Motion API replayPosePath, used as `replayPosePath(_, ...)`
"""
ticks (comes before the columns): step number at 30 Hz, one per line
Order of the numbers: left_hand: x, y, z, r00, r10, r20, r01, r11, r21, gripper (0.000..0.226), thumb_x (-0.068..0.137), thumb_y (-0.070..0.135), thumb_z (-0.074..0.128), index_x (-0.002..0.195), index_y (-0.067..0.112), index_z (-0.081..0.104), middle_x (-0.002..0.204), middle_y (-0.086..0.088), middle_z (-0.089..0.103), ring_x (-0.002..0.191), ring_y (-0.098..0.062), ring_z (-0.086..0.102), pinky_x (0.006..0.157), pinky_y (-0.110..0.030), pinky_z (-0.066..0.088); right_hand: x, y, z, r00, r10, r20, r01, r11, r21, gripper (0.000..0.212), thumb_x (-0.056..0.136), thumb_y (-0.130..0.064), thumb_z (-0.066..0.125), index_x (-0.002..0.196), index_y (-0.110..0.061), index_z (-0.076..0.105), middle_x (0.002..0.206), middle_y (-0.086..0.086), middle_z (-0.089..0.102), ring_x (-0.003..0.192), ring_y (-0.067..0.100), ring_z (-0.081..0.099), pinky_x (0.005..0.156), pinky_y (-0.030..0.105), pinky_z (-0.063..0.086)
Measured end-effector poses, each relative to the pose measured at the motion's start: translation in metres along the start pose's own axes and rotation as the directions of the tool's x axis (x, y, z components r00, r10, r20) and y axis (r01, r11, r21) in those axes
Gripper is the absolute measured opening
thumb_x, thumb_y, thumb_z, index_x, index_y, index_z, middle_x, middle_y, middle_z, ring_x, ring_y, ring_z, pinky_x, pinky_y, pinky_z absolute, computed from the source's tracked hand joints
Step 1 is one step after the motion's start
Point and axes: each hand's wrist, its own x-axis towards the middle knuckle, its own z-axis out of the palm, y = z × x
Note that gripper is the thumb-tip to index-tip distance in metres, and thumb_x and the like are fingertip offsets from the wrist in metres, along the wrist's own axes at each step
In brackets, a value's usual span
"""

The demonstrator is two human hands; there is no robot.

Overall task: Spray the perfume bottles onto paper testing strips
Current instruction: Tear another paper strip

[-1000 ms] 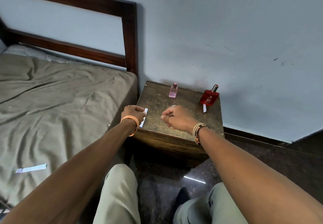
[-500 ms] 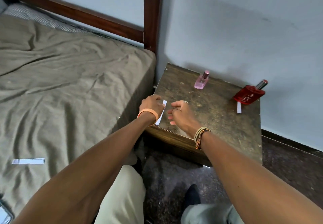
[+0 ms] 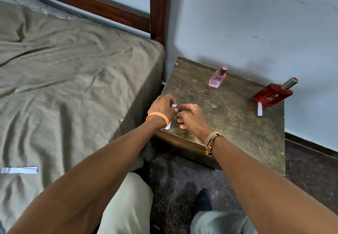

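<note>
Two bottles stand on the table (image 3: 228, 127): pink bottle (image 3: 217, 78) at 12 o'clock, red bottle (image 3: 272, 95) at 2. Three strips: first strip (image 3: 168, 125) pinched by the left hand (image 3: 161, 108) at 9, second strip (image 3: 259, 109) touching the red bottle, third strip (image 3: 19, 170) on the bed (image 3: 73, 69). The right hand (image 3: 192, 118), loosely curled and empty, is just beside the left.

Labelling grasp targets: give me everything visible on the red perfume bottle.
The red perfume bottle is flat and rectangular, glass-looking, with pale lettering on its face and a silvery, red-topped cap. It sits at the far right corner of the wooden table, near the wall, cap tilted to the right. A white paper strip lies at its base. Nothing grips it.
</note>
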Motion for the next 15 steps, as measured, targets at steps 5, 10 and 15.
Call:
replayPosePath(5,-0.012,0.015,-0.012,0.985,-0.164,0.046,0.163,0.83,-0.533,0.036,0.069,0.017,0.085,0.098,0.02,0.064,0.079,-0.006,0.071,0.074,-0.018,0.07,0.069,-0.028,0.057,-0.013,-0.007,-0.011,0.999,-0.027,0.028,0.024,0.992,0.123,0.028,0.087,-0.006,0.073,0.114,-0.008,0.067,0.094,0.006,0.074,0.085,0.016,0.07,0.071,0.026,0.054)
replayPosePath(10,-0.038,0.049,-0.046,0.948,-0.155,0.277,0.315,0.362,-0.877,0.028,0.08,0.007,0.075,0.105,0.003,0.062,0.087,-0.016,0.07,0.07,-0.022,0.067,0.061,-0.026,0.06,-0.049,-0.025,-0.043,1.0,-0.009,0.016,0.006,0.982,0.189,0.018,0.082,-0.004,0.078,0.098,-0.001,0.07,0.084,0.016,0.075,0.069,0.021,0.071,0.06,0.027,0.056)
replayPosePath(15,-0.076,0.083,-0.072,0.974,-0.061,0.216,0.223,0.382,-0.897,0.015,0.082,0.002,0.072,0.094,0.006,0.063,0.084,-0.013,0.07,0.068,-0.02,0.068,0.058,-0.025,0.058,-0.104,-0.045,-0.081,0.996,-0.081,0.027,0.074,0.976,0.203,0.023,0.081,-0.012,0.081,0.1,-0.005,0.071,0.09,0.016,0.077,0.074,0.022,0.073,0.073,0.036,0.06)
